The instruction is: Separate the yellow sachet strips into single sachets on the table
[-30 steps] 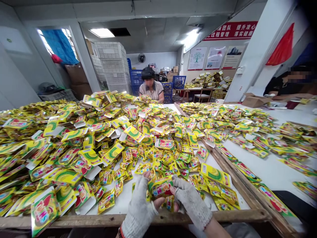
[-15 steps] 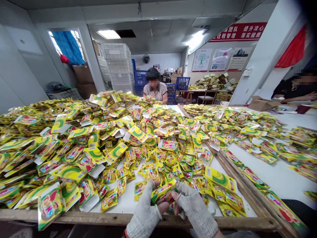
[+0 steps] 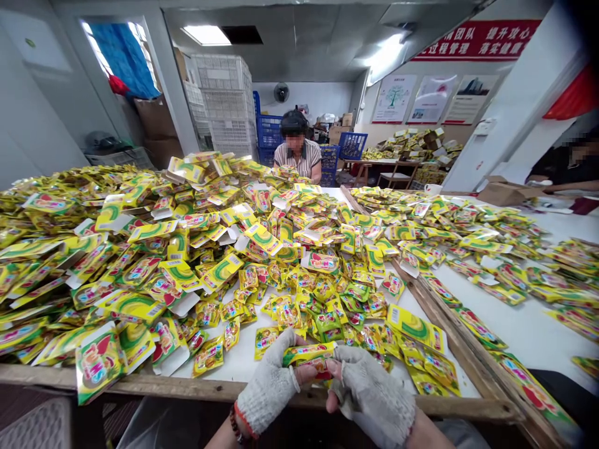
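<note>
Between my two gloved hands is a small yellow, green and red printed carton [image 3: 309,354], held just above the table's front edge. My left hand [image 3: 271,383], in a white knit glove with bare fingertips, is closed around the carton's left end. Gripping its right end is my right hand [image 3: 369,390], gloved the same way, thumb and fingers pinched. What lies under the right fingers is hidden. Just beyond my hands lie loose yellow and green sachets [image 3: 327,321]. A flat yellow carton [image 3: 416,328] rests to the right of them.
A large heap of cartons [image 3: 154,268] covers the left and middle. A wooden strip [image 3: 444,324] divides the white table on the right, and a wooden rail [image 3: 187,390] edges its front. Across the table sits a person [image 3: 297,153]; stacked white crates [image 3: 224,100] stand behind.
The view has shifted slightly, so the background sits higher and more of my wrists shows. My hands still hold the carton, which is now more level.
</note>
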Available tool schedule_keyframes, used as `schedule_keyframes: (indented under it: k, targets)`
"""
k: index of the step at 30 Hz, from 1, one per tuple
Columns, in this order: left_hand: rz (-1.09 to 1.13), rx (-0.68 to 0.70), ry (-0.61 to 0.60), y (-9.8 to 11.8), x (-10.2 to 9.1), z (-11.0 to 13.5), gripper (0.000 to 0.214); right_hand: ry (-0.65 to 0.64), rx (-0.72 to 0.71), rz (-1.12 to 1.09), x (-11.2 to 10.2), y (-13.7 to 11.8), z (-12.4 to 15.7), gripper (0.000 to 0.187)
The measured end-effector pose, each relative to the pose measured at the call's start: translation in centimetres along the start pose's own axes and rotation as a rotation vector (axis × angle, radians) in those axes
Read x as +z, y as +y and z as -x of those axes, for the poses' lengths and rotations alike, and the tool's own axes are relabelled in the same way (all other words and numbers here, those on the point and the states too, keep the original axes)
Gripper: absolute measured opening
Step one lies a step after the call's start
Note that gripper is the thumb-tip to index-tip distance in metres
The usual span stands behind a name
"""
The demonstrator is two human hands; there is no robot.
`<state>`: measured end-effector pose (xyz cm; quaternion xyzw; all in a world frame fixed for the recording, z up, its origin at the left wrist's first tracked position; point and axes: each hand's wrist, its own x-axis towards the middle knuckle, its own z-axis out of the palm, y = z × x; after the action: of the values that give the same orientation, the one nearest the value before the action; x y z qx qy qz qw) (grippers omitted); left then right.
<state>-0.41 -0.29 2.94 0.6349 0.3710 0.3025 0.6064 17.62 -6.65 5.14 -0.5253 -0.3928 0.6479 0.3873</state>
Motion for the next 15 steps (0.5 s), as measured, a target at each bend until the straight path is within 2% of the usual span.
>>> schedule_keyframes:
  k: [3,5,7,11,13,15]
  targets:
    - [-0.005,-0.027,0.094,0.3,0.2,-0.3,0.035,0.100,-0.016,-0.025,0.4,0.3,-0.1,0.054]
    - [0.077,-0.073,0.143,0.2,0.2,-0.5,0.039,0.219,-0.023,-0.012,0.5,0.3,-0.1,0.059]
    - [0.134,-0.104,0.167,0.0,0.2,-0.6,0.044,0.282,-0.020,0.025,0.5,0.3,-0.1,0.059]
    - [0.132,-0.041,0.113,-0.5,0.2,-0.2,0.049,0.225,-0.024,0.227,0.3,0.4,-0.3,0.041]
    - [0.320,0.028,0.077,-0.8,0.2,-0.1,0.065,0.357,-0.167,0.446,0.3,0.6,-0.3,0.032]
    - [0.608,0.073,0.037,-1.1,0.1,0.0,0.075,0.553,-0.498,0.733,0.3,1.2,-0.3,0.028]
